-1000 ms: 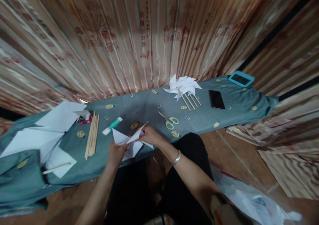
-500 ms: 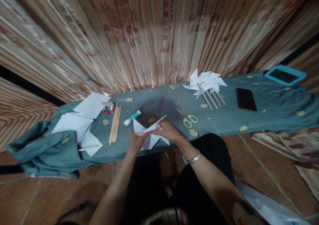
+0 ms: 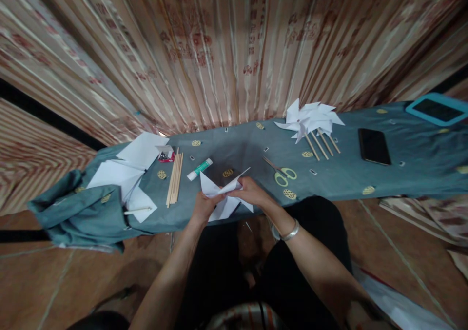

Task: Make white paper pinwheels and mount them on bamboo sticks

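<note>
My left hand (image 3: 205, 206) and right hand (image 3: 252, 191), both nearly closed, are pinching the folded white paper (image 3: 224, 206) at the grey-green cloth's (image 3: 243, 147) near edge. Glue stick (image 3: 199, 169) and scissors (image 3: 279, 170) are lying just beyond, paper pinwheels (image 3: 311, 118) farther right.

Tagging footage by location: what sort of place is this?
Probably a curtained-off craft spot indoors, perhaps in a home: pleated tan fabric curtains with reddish prints, a long narrow table covered in grey-green cloth, and white paper pinwheels on thin wooden sticks.
</note>
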`<state>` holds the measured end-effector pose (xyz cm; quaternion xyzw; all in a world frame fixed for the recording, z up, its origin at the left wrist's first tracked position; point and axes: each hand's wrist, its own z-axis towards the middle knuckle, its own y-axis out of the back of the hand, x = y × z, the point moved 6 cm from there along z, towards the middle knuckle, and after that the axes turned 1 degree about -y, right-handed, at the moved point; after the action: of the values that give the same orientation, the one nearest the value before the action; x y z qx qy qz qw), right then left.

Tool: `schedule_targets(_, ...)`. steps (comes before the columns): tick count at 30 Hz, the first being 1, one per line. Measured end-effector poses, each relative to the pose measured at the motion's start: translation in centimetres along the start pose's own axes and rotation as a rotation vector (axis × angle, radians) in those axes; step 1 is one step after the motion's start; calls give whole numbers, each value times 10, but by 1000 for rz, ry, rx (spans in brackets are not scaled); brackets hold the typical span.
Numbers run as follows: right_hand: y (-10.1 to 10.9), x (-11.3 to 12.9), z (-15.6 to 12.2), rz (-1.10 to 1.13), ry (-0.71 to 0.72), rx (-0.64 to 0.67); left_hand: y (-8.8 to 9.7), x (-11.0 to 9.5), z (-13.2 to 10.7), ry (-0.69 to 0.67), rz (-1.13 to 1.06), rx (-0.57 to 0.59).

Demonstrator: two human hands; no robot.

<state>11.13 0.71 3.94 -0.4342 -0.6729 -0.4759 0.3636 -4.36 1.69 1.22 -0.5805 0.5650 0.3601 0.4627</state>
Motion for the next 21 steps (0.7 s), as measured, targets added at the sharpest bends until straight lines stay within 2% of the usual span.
schedule_targets(7, 0, -5, 5, 89, 43, -22, -1, -1, -2, 2, -51, -16)
schedule_targets(13, -3, -12, 7, 197, 80, 25, -4, -2, -3, 42, -142, -14)
schedule_targets(21, -3, -5, 4, 74, 87, 0, -7, -7, -3, 21, -118, 24)
